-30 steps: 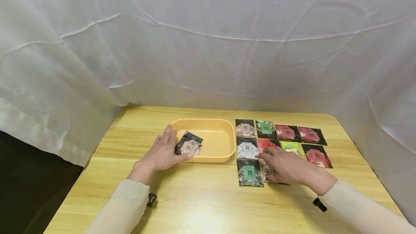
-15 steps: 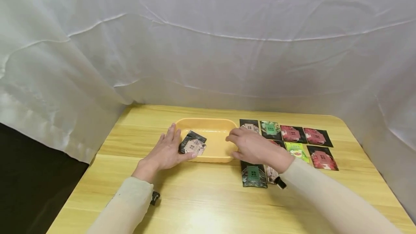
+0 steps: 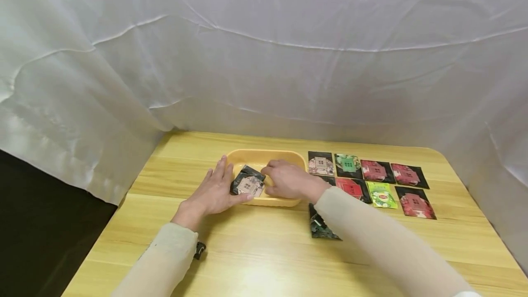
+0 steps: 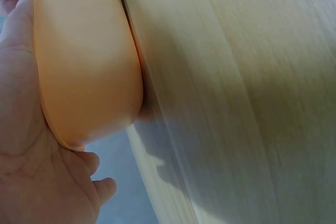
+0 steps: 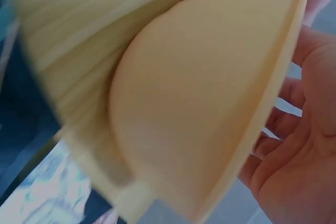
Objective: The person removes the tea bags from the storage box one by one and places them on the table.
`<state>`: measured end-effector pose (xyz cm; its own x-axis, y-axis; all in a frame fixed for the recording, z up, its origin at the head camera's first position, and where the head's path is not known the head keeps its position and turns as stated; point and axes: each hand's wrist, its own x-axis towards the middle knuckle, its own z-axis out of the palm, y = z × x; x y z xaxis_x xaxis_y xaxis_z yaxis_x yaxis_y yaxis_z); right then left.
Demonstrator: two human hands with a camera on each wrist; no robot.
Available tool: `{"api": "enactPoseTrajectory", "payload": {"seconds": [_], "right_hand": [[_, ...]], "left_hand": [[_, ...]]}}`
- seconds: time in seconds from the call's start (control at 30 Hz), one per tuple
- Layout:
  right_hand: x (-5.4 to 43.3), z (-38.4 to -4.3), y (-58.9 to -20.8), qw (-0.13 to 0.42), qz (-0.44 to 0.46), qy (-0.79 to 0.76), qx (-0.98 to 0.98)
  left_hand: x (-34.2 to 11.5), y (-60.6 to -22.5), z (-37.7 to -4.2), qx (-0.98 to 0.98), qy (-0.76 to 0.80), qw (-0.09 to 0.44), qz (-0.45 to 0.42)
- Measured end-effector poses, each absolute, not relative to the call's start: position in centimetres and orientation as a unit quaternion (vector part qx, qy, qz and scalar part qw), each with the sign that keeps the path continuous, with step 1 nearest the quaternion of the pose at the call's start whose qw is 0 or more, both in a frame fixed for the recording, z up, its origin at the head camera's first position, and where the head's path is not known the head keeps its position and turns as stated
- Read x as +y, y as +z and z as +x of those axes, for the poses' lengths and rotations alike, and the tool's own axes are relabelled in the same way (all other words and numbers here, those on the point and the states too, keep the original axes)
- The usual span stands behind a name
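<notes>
A yellow plastic tray [image 3: 284, 152] sits on the table, with black tea bag sachets [image 3: 250, 188] overlapping at its left end. My left hand [image 3: 211, 195] rests against the tray's left end, fingers extended, thumb along the near rim. In the left wrist view the palm lies along the tray wall [image 4: 89, 66]. My right hand [image 3: 288, 181] reaches into the tray, its thumb and forefinger at the sachets' right edge. The right wrist view shows loosely bent fingers [image 5: 286, 124] beyond the tray wall [image 5: 194, 93]; the tray's wall hides the fingertips' contact there.
Several tea bag sachets lie in rows right of the tray, among them a red one [image 3: 351, 189], a yellow-green one [image 3: 382, 195] and a green-labelled one [image 3: 347, 164]. My right sleeve [image 3: 371, 233] covers part of the front rows. White cloth [image 3: 255, 58] hangs behind the table.
My right hand has travelled left from the front sachet row, over the tray's right rim, to the sachets inside. My left hand has kept its place on the tray; the view has shifted slightly.
</notes>
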<state>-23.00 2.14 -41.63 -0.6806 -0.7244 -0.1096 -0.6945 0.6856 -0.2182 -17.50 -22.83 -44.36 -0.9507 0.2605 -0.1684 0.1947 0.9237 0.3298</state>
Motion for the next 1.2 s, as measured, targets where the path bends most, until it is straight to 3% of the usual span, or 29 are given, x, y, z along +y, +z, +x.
{"api": "enactPoseTrajectory", "payload": {"seconds": [0.47, 0.63, 1.03, 1.2], "right_hand": [[-2.7, -23.7, -42.5, 0.168, -0.453, -0.047, 0.874], [-2.1, -24.1, -43.0, 0.161, -0.473, -0.023, 0.866], [1.5, -25.0, -41.7, 0.19, -0.397, -0.025, 0.898], [1.6, -24.5, -40.4, 0.164, -0.342, -0.026, 0.925]], "left_hand": [[-22.8, -44.5, -17.5, 0.972, 0.167, 0.11, 0.125], [-22.6, -44.5, -17.5, 0.971, 0.17, 0.112, 0.125], [-22.7, -44.5, -17.3, 0.973, 0.171, 0.117, 0.104], [-22.8, -44.5, -17.3, 0.974, 0.167, 0.113, 0.108]]}}
